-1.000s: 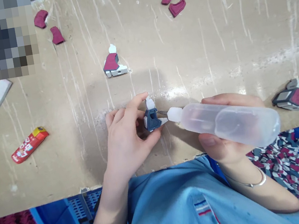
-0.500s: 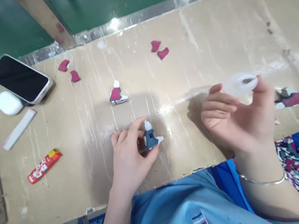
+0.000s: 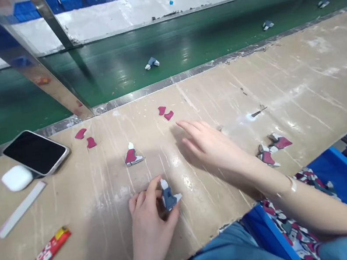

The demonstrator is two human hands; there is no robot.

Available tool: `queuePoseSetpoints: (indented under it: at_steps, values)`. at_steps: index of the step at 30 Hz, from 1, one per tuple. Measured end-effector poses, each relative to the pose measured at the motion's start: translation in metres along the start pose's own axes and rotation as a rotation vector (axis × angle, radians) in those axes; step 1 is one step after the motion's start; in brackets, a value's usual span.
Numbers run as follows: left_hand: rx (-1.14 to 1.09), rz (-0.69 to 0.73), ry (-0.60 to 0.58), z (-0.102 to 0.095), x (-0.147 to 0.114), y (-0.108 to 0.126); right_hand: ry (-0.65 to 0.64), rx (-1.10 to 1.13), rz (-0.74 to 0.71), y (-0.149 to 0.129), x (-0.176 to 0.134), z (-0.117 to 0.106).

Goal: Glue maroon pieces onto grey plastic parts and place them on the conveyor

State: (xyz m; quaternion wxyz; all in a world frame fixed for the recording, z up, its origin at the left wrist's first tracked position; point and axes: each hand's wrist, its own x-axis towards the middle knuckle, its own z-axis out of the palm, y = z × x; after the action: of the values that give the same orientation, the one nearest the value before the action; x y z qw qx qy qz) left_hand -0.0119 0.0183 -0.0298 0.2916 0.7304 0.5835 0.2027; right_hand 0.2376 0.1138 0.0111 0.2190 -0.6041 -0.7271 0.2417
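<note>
My left hand (image 3: 152, 211) pinches a small dark blue and white ice-skate-shaped piece (image 3: 169, 198) between thumb and fingers, just above the bench. My right hand (image 3: 206, 140) is open, fingers stretched out and palm down, and holds nothing. Two loose maroon pieces (image 3: 168, 115) lie just past its fingertips. A skate-shaped piece with a maroon face (image 3: 131, 155) rests beyond my left hand. To the right of my right hand lies a translucent white bottle with a thin dark tip (image 3: 257, 113); its body is blurred by glare.
A phone (image 3: 35, 152), a white rounded case (image 3: 17, 178), a pale strip (image 3: 22, 209) and a red packet (image 3: 47, 255) occupy the bench's left. Maroon-faced skate pieces (image 3: 268, 157) lie right, above a blue bin (image 3: 271, 224) of parts. Behind runs a green belt (image 3: 201, 38) carrying several pieces.
My right hand has let go of the translucent bottle, now on the bench, and moved left toward the loose maroon pieces. My left hand keeps its piece. The view has tilted up.
</note>
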Motion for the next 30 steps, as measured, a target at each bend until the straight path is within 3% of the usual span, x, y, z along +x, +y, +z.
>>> queuePoseSetpoints:
  at_steps: [1,4,8,11,13,16,19,23,30]
  values:
    - [-0.006,-0.003,-0.002,0.0,0.0,0.001,0.009,-0.173,0.013,-0.001,0.02,0.003]
    - [-0.027,-0.012,0.004,0.0,0.0,0.006,0.038,-0.227,0.035,0.0,0.071,0.011]
    - [-0.055,-0.017,0.006,-0.001,0.0,0.011,0.066,-0.17,0.045,0.003,0.09,0.008]
    - [-0.084,-0.026,-0.023,-0.003,0.002,0.015,0.016,-0.085,0.024,0.0,0.068,0.001]
    - [-0.112,-0.069,-0.012,-0.005,0.003,0.02,-0.041,0.029,-0.066,-0.005,0.04,0.0]
    - [-0.17,-0.141,0.001,-0.007,0.005,0.029,-0.055,0.303,-0.388,-0.015,-0.01,0.008]
    - [-0.223,-0.155,-0.006,-0.008,0.007,0.035,0.069,0.32,-0.629,-0.02,-0.055,0.021]
    - [-0.227,-0.142,-0.023,-0.01,0.008,0.037,0.148,0.263,-0.666,-0.018,-0.082,0.037]
    - [-0.201,-0.127,-0.02,-0.012,0.007,0.037,0.164,0.275,-0.673,-0.021,-0.079,0.047]
